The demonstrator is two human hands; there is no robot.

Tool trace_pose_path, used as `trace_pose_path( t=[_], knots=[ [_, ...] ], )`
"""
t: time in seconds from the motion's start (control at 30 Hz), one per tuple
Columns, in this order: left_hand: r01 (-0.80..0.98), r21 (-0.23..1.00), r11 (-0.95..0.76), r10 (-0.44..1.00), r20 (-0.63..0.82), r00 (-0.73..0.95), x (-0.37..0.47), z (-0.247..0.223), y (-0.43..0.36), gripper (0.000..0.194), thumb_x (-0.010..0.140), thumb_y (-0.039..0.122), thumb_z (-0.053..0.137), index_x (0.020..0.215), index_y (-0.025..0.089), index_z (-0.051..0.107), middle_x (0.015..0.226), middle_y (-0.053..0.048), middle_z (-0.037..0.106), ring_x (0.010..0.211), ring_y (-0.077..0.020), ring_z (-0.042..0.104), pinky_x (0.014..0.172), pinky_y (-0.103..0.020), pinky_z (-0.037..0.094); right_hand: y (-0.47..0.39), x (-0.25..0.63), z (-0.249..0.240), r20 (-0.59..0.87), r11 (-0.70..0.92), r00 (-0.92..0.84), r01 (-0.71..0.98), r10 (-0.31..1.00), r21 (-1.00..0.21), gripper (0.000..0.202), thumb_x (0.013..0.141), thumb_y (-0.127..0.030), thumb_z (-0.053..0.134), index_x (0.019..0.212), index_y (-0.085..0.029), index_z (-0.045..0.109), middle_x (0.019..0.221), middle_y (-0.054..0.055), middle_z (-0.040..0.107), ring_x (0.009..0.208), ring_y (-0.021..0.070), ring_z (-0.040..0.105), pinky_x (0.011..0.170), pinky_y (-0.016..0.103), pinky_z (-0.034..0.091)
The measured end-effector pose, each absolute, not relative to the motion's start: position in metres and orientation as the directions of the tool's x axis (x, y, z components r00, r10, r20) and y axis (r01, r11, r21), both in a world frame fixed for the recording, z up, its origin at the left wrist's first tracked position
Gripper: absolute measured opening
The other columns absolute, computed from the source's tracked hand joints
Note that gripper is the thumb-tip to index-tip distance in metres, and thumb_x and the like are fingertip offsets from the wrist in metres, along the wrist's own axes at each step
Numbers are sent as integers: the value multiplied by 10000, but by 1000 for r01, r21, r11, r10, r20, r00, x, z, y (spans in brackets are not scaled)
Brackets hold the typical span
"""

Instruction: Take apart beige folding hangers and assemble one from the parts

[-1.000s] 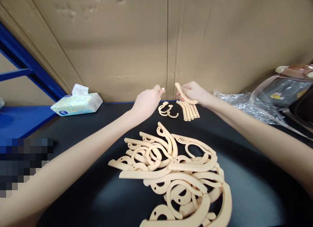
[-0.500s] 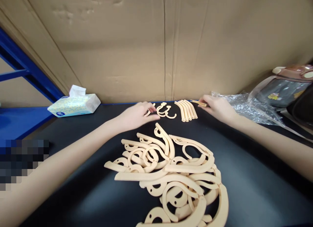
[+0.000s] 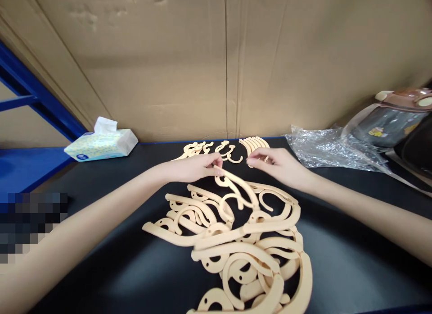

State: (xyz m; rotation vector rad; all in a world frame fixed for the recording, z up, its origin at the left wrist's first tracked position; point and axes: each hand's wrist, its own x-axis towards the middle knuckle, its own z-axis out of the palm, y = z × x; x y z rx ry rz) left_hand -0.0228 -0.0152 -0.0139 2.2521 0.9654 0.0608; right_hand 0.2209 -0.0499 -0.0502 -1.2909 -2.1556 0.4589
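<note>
A loose pile of folding plastic hangers [image 3: 236, 248], all pale beige, lies on a black tabletop [image 3: 351, 242], its pieces overlapping, with curved arms and round hooks tangled together. The left hand [image 3: 192, 168] is above the far left part of the pile, its thumb and forefinger pinched on the end of one hanger [image 3: 240, 182], which slants down toward the pile's far edge; whether its lower end touches the other pieces, I cannot tell. The right hand [image 3: 281, 163] is beyond the pile, toward its right side. Its fingers are curled, with thumb and forefinger tips close together; I cannot tell whether they hold anything. Just past those fingertips, beyond the pile, is a row of detached hanger arms [image 3: 251, 144], set side by side and partly covered by the hand. Left of that row, also beyond the pile, lie loose C-shaped hooks [image 3: 235, 161] and a cluster of small beige pieces [image 3: 194, 148]. Farther off, left of the pile, sits a tissue pack [image 3: 101, 145] with one sheet sticking up. Well to the pile's far right are crumpled clear plastic [image 3: 320, 152] and a brown-lidded bottle [image 3: 388, 127].
</note>
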Motion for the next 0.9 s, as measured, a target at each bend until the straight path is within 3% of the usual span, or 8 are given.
trace_pose_path(
  t=[0.17, 0.33, 0.4, 0.5, 0.57, 0.67, 0.73, 0.9],
  knots=[
    [402, 901, -163, 796, -121, 593, -11, -7, -13, 253, 761, 339, 624, 864, 169, 467, 822, -10, 603, 727, -115, 546, 647, -230, 414, -47, 183, -45, 86, 263, -426, 377, 901, -888, 293, 801, -445, 576, 859, -159, 600, 670, -1, 618, 543, 100, 524, 488, 220, 371],
    [185, 981, 50, 850, -139, 508, -16, 6, -10, 201, 771, 312, 626, 764, 118, 573, 816, -33, 564, 760, -103, 535, 678, -207, 440, -36, 180, -33, 180, 271, -277, 338, 944, -901, 313, 839, -450, 521, 737, -158, 567, 632, -3, 592, 538, 96, 535, 485, 212, 366],
    [186, 982, 23, 894, -104, 436, -18, 12, -10, 263, 806, 333, 588, 662, 116, 552, 769, -26, 528, 710, -94, 509, 612, -190, 432, -32, 181, -26, 353, 419, -225, 495, 908, -761, 307, 870, -438, 488, 830, -155, 600, 735, 23, 640, 629, 120, 577, 528, 221, 378],
    [255, 966, -39, 924, -62, 378, -15, 21, -10, 253, 850, 328, 534, 694, 129, 545, 704, 3, 477, 584, -68, 439, 493, -169, 368, -22, 180, -12, 550, 564, -362, 786, 753, -254, 290, 931, -369, 409, 1083, -192, 580, 913, 49, 679, 739, 156, 609, 558, 237, 348],
    [300, 952, -68, 923, -54, 381, -10, 24, -9, 280, 897, 332, 448, 684, 155, 493, 587, 37, 400, 481, -61, 355, 435, -175, 291, -15, 175, -2, 506, 546, -510, 833, 695, 91, 280, 949, -296, 361, 1115, -194, 562, 872, 57, 686, 666, 160, 602, 506, 249, 279],
    [438, 870, -228, 924, 52, 378, -5, 24, -7, 357, 942, 323, 307, 620, 183, 376, 483, 52, 315, 432, -80, 307, 450, -210, 257, -6, 166, 10, 389, 526, -595, 804, 703, 278, 249, 908, -164, 371, 1067, -142, 561, 711, 67, 664, 529, 164, 558, 461, 269, 205],
    [573, 716, -398, 908, 217, 359, -4, 20, -6, 352, 948, 303, 279, 627, 187, 367, 512, 36, 363, 478, -100, 362, 506, -230, 284, 0, 162, 14, 361, 560, -577, 812, 733, 163, 232, 893, -153, 372, 1011, -118, 569, 624, 65, 632, 479, 161, 532, 448, 267, 216],
    [820, 405, -406, 905, 305, 297, -25, 5, 13, 342, 960, 389, 249, 762, 195, 450, 548, 33, 403, 534, -149, 447, 565, -253, 302, 23, 174, 12, 237, 343, -268, 484, 934, -806, 249, 924, -274, 338, 873, -161, 554, 469, -36, 519, 309, 78, 410, 348, 208, 276]
  ],
)
